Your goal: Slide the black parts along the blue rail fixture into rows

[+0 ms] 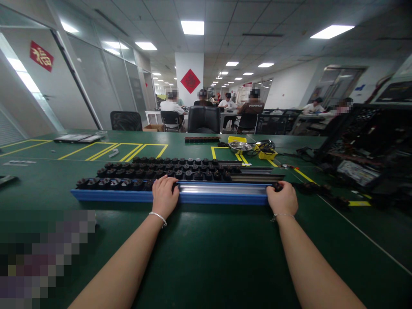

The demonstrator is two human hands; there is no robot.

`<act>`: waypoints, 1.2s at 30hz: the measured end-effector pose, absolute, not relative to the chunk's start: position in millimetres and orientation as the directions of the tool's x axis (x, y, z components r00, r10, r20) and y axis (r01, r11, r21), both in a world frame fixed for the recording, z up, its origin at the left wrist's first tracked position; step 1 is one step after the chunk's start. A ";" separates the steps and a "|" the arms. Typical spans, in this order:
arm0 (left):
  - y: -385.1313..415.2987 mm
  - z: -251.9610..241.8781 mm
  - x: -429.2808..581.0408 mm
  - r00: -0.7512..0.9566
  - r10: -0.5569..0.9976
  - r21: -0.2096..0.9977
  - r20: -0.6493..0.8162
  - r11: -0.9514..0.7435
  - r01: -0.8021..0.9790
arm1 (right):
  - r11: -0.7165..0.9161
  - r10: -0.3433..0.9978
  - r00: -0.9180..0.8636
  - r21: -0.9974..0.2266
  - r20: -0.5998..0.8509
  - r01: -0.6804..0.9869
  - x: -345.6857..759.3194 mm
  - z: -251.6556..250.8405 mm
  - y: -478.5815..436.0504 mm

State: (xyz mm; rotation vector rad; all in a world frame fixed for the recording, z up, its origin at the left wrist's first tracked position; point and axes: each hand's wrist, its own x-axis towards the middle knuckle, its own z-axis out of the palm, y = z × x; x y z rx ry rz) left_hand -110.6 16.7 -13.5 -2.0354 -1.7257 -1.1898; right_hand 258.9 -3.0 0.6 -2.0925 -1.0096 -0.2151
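My right hand wraps thumb and fingers around a knobbly black piece at the right end of a straight blue rail; my left hand curls over the rail's middle, its hold too hidden for me to tell. The long, slim rail lies crosswise on a smooth green table, its bare channel gleaming like metal between the hands, chunky black blocks lining its left part. On the far side, darker rails carry similar rows, short of a shiny round bowl.
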 end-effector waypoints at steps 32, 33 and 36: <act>18.1 -14.7 -112.1 -0.010 0.720 0.305 0.694 -0.282 0.910 | -0.385 0.499 0.764 -0.685 0.409 0.618 279.3 0.6 -3.2; 18.1 -14.7 -112.2 -0.007 0.719 0.302 0.695 -0.282 0.911 | -0.385 0.494 0.767 -0.688 0.408 0.614 280.7 -0.1 -3.0; 18.4 -14.8 -112.7 -0.003 0.720 0.298 0.694 -0.284 0.911 | -0.391 0.476 0.779 -0.694 0.409 0.604 286.0 -2.0 -2.4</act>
